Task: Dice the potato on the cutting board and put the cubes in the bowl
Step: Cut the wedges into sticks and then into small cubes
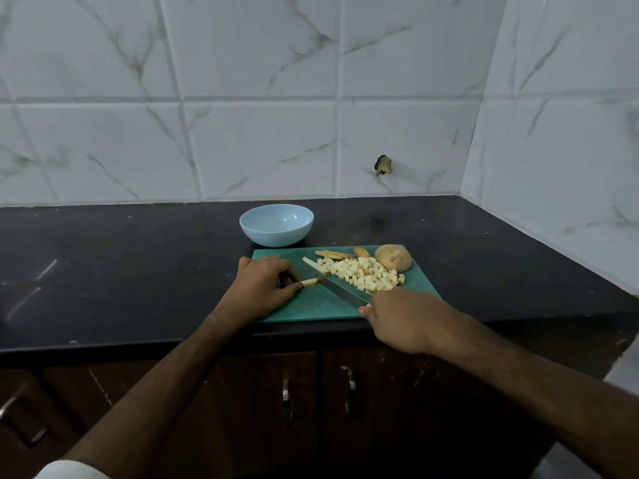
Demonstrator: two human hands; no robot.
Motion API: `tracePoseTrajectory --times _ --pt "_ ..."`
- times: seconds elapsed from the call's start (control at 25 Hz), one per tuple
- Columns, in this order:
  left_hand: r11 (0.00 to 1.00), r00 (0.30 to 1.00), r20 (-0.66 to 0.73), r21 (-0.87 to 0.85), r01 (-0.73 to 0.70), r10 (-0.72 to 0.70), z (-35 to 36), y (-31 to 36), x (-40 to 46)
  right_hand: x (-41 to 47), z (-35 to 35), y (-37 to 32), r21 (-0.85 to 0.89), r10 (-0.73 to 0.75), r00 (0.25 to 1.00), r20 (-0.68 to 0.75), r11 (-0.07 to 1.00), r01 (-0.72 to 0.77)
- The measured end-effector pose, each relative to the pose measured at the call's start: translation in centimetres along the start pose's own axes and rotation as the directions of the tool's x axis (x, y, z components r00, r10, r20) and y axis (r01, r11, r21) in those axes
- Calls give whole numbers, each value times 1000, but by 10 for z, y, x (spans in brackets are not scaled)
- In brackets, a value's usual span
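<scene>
hiding the knife [340, 290] handle – right hand [401, 319] gripping.

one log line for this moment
phase: dicing | left hand: pinches potato strip | right hand: grips knife | bowl: empty

One head-worn camera looks forward and down, close over the counter [103, 271] edge.

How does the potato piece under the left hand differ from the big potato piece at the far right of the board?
The strip is thin, flat and pinched by the left hand; the chunk is rounded, far larger and untouched. The knife meets the strip, not the chunk. Both lie on the green board.
</scene>
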State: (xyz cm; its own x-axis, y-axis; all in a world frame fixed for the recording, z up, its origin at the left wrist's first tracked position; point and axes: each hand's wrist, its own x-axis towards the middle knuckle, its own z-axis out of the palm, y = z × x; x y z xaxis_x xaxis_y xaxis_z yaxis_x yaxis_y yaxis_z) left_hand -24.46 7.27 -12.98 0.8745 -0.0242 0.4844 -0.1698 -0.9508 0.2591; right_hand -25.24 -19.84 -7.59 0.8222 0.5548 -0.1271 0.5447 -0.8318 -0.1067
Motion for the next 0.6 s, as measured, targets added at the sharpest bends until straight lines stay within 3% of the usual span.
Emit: tracePoseTrajectory --times 0.16,0.4,0.6 --pt "998 999 14 -42 47 -46 -1 2 0 -13 -6 8 -6 18 999 36 1000 -18" --pt "995 999 18 -86 44 -43 -2 1 -1 9 -14 -4 3 13 998 -64 1000 -13" --pt "994 999 30 -100 41 -38 -3 0 0 30 -7 -12 23 -16 1000 12 1000 16"
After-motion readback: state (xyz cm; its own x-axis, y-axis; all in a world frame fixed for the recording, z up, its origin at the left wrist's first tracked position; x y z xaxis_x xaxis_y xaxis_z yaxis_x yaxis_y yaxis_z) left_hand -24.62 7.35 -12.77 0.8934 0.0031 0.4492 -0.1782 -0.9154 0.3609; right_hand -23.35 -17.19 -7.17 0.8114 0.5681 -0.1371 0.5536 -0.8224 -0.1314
